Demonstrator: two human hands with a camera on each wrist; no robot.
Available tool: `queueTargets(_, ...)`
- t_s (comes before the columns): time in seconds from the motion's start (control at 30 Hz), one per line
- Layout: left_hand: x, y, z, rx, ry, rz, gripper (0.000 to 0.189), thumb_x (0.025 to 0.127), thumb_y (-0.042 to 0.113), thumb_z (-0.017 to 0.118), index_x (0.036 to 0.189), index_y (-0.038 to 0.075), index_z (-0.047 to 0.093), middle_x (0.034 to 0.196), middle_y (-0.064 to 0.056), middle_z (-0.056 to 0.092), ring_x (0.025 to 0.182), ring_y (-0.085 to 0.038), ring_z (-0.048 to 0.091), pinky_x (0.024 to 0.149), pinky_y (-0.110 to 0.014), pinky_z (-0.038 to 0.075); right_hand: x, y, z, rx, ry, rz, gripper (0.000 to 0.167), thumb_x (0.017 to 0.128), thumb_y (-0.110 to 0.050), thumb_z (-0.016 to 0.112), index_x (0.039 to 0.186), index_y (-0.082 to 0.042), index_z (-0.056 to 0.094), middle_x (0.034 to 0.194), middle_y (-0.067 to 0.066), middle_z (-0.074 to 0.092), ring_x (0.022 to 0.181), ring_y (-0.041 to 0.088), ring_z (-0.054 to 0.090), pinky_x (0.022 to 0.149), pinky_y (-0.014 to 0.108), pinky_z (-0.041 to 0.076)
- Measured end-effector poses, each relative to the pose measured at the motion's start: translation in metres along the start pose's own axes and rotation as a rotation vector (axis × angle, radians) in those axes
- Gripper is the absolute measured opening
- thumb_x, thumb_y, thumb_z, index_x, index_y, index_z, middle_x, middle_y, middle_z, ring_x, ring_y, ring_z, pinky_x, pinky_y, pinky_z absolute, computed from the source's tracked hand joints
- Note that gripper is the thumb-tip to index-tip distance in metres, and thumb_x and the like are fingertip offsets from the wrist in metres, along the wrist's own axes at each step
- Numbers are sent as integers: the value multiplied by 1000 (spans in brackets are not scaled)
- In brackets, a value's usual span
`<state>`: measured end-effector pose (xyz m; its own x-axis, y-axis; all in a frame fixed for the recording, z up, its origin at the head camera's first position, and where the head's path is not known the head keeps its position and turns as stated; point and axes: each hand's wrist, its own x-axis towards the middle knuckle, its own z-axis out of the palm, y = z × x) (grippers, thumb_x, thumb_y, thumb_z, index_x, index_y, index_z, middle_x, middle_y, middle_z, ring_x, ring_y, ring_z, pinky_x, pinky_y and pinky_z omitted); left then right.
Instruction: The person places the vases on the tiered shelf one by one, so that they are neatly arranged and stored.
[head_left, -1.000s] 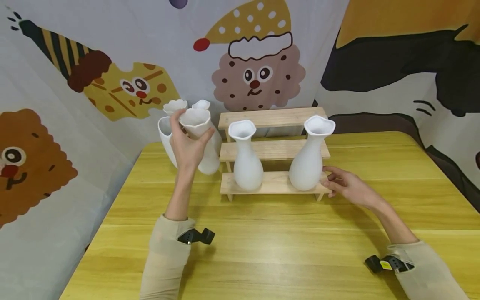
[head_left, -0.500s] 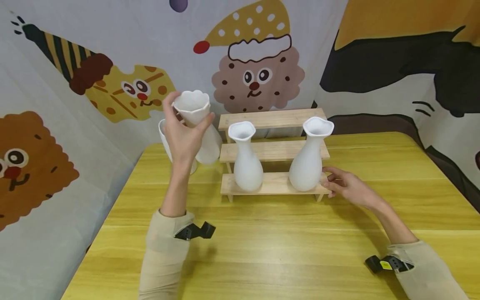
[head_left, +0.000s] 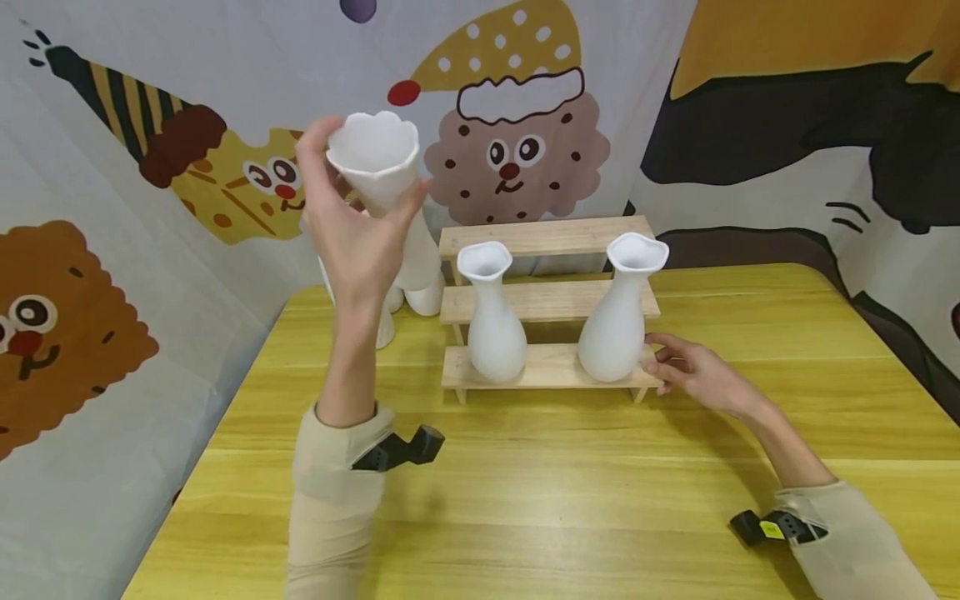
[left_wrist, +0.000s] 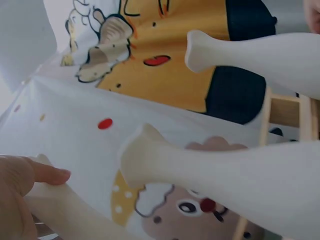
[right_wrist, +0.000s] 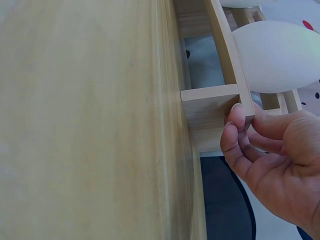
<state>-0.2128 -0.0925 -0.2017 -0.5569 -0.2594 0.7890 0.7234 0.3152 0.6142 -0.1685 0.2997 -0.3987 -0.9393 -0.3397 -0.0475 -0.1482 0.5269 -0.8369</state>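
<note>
A white vase (head_left: 375,150) with a scalloped rim is gripped near its neck by my left hand (head_left: 354,242), raised at the left of the stand; its lower part overlaps other vases behind. In the left wrist view, my thumb (left_wrist: 50,172) lies along this vase. On the lowest step of the wooden three-tier stand (head_left: 552,365) stand two white vases with wavy rims, a left one (head_left: 497,333) and a right one (head_left: 613,333). My right hand (head_left: 701,375) pinches the right end of that step, its fingertips (right_wrist: 235,117) over the board's corner.
More white vases (head_left: 425,302) stand on the table behind my left hand, mostly hidden. The stand's middle step (head_left: 555,300) and top step (head_left: 547,237) rise toward the cartoon-printed backdrop (head_left: 517,150). The wood-grain table (head_left: 555,483) spreads out in front.
My left hand has lifted the scalloped vase upward and slightly left, away from the group of vases. The right hand stays at the end of the step.
</note>
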Motion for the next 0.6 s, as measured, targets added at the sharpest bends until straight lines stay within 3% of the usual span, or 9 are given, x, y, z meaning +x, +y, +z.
queueTargets(0.23,8,20,10,-125,23,-8,79,72,7,90,137,1,46,130,-10,60,114,-19,60,93,-32,54,-1,-2,0,-7,2,4,55,105,-9,55,149,12,31,111,24,59,80,23,66,71,36,59)
queueTargets(0.6,14,45,33,-277,8,77,81,70,3,91,136,-3,45,124,-12,61,111,-21,61,91,-33,56,-1,-4,0,-6,1,11,55,105,-10,55,149,12,31,113,24,58,81,24,66,72,37,59)
